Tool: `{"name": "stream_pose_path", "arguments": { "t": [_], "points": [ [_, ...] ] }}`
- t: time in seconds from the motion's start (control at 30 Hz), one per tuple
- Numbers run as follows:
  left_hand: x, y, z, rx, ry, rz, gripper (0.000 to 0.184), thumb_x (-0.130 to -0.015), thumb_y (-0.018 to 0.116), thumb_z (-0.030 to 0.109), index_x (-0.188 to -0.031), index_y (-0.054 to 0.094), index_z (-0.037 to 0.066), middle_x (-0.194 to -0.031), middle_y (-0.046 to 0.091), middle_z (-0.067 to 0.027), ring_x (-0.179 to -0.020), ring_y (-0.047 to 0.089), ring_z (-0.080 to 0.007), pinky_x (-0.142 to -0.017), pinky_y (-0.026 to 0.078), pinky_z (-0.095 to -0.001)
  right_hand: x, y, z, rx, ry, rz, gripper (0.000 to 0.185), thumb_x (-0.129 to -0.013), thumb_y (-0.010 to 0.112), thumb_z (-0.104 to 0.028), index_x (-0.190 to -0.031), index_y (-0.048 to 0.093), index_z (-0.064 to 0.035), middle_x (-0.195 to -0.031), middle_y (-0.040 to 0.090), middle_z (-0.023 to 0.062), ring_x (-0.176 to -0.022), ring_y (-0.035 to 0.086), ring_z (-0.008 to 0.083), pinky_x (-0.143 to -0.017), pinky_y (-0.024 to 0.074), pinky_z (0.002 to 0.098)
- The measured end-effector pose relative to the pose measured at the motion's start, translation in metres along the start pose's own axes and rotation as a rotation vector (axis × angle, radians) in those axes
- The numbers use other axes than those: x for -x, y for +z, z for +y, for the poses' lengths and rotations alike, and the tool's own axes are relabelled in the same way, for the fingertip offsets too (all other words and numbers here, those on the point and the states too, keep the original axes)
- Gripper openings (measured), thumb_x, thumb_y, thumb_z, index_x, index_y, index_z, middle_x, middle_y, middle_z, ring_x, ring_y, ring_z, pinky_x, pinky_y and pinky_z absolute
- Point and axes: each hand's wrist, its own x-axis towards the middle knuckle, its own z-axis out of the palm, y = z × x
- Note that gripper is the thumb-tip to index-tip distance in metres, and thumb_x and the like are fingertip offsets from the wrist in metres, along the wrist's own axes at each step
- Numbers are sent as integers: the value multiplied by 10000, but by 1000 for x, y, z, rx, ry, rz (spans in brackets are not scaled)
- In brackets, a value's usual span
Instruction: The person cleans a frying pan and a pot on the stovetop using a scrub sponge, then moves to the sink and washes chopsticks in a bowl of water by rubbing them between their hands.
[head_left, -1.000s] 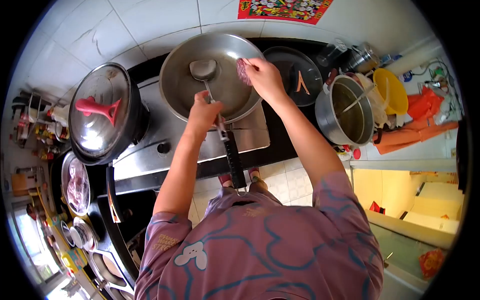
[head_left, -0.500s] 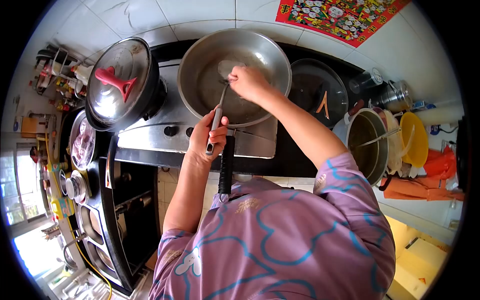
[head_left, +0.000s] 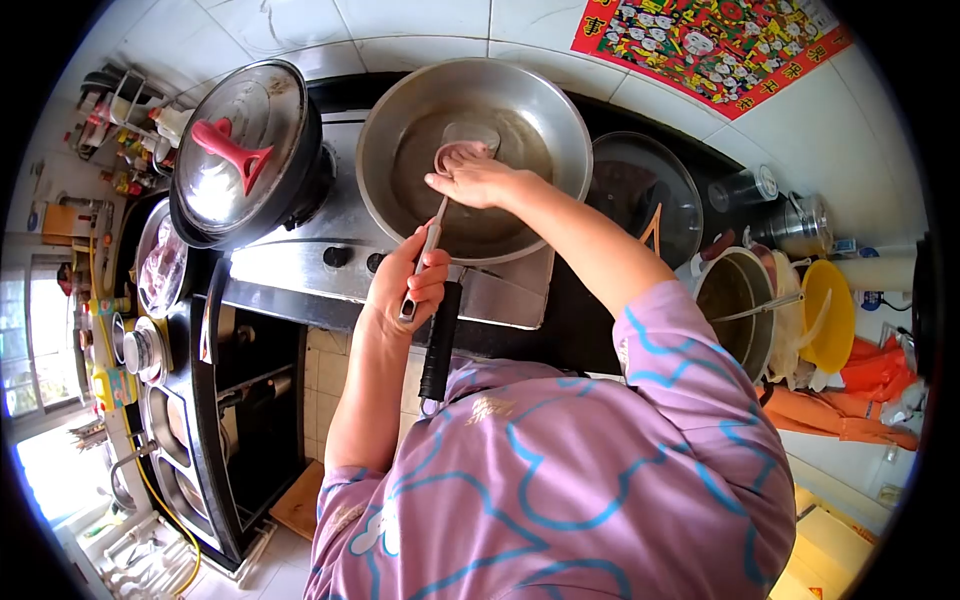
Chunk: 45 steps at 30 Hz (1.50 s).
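A wide metal frying pan (head_left: 385,195) with a black handle (head_left: 440,345) sits on the stove. In my left hand (head_left: 408,280) is the grey-handled end of a metal spatula (head_left: 432,238), fingers wrapped round it. Its flat head (head_left: 470,132) is over the inside of the pan. Just over that head, my right hand (head_left: 475,182) lies flat with fingers stretched out and the thumb apart. A pinkish patch shows by the fingertips; whether it is a reflection or food I cannot tell. The spatula's neck is partly covered by the right hand.
To the left stands a lidded pot (head_left: 240,150) with a pink lid handle. A dark glass lid (head_left: 640,190) lies right of the pan. Farther right are a metal pot (head_left: 735,300) with a utensil in it and a yellow basin (head_left: 828,310).
My right hand has gone from a closed grip near the spatula's neck to lying flat over its head. My left hand keeps the handle. The view has shifted slightly.
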Motion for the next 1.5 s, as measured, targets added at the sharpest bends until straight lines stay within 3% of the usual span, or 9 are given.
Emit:
{"name": "stream_pose_path", "arguments": {
  "t": [0.17, 0.37, 0.47, 0.57, 0.67, 0.83, 0.93, 1.17, 1.5],
  "points": [
    [4, 3, -4, -2, 33, -3, 233, -1058, 379, 292, -1177, 512, 142, -702, 460, -12, -390, 353, -46, -290, 300, -177, -19, -9, 17, 176, 103, 35, 890, -965, 249, -635, -1505, 142, 65, -1594, 91, 230, -1487, 49, 354, -1204, 61, 460],
    [1, -1, -3, -15, 58, -24, 240, -1061, 373, 287, -1194, 512, 143, -697, 455, -7, -384, 349, -43, -289, 297, -177, 8, -21, -11, 351, 327, -45, 888, -952, 247, -662, -1467, 304, 59, -1552, 249, 239, -1472, 173, 339, -1196, 88, 486],
    [5, -3, -1, 5, 29, -20, 252, -1059, 378, 292, -1231, 515, 168, -686, 458, -9, -380, 350, -49, -287, 291, -179, -3, -22, -13, 1, 335, -233, 804, -984, 170, -614, -1457, 362, 7, -1517, 359, 188, -1451, 225, 361, -1193, 88, 489],
    [7, -8, 0, -6, 23, -22, 260, -1059, 377, 292, -1249, 507, 171, -687, 457, -10, -382, 350, -48, -288, 289, -178, -20, 10, 17, -234, -98, 31, 747, -1001, 199, -564, -1499, 259, -11, -1578, 209, 196, -1481, 115, 352, -1201, 74, 448],
    [11, -4, -4, -59, 64, 4, 257, -1060, 373, 277, -1235, 511, 149, -690, 450, -4, -380, 348, -41, -283, 289, -172, -27, 15, 20, 157, 7, 68, 753, -1001, 220, -555, -1510, 212, -1, -1591, 143, 210, -1490, 68, 342, -1202, 71, 450],
    [12, 2, -9, -158, 130, 76, 249, -1061, 370, 258, -1211, 515, 122, -691, 448, -1, -379, 353, -31, -277, 287, -162, -8, 2, 19, 270, 196, 193, 739, -975, 332, -499, -1452, 326, 66, -1552, 239, 235, -1450, 198, 359, -1190, 142, 466],
    [12, 2, -5, -183, 119, 55, 247, -1058, 374, 251, -1218, 506, 115, -686, 437, 3, -382, 343, -27, -279, 283, -158, 10, -7, 4, 365, 124, -32, 554, -889, 443, -271, -1317, 511, 74, -1415, 468, 234, -1350, 403, 344, -1153, 250, 456],
    [18, 9, -1, -329, 131, 125, 272, -1055, 380, 266, -1234, 485, 91, -680, 418, 12, -391, 303, -20, -296, 245, -148, -3, 12, -12, -223, -74, 24, 359, -846, 489, -143, -1146, 677, -86, -1214, 638, 133, -1185, 562, 321, -1049, 396, 426],
    [34, 35, 0, -1702, 424, 525, 302, -991, 473, 321, -1096, 573, 56, -606, 578, -104, -482, 579, -206, -429, 462, -363, 67, -36, -97, 202, -193, 69, 399, -960, 399, -221, -1156, 632, 36, -1324, 555, 218, -1371, 377, 359, -1174, 248, 431]
  ]
}}
